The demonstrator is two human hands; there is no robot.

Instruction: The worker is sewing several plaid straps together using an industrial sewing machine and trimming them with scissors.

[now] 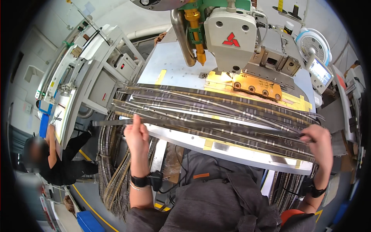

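Note:
My left hand (pixel 136 135) is closed on a long dark strip (pixel 179 123) at the front left of the pile, its index finger raised along it. My right hand (pixel 316 139) is closed on dark strip material at the pile's right end. Between and beyond my hands, several long, narrow dark strips with pale lines and marks (pixel 208 101) lie crossed over one another on a pale metal worktable (pixel 162 62). The strip in my left hand sticks out past the table's left side. Just behind the pile is the white head of an industrial machine (pixel 228 34) with a yellow-lit plate (pixel 257 87) below.
More strips hang in bundles (pixel 110 162) below the table's left side and at its right. A screen (pixel 320 72) and white fan (pixel 312 48) stand right of the machine. At left, a person in black (pixel 67 164) works at another machine (pixel 62 106). A blue bin (pixel 91 221) sits lower left.

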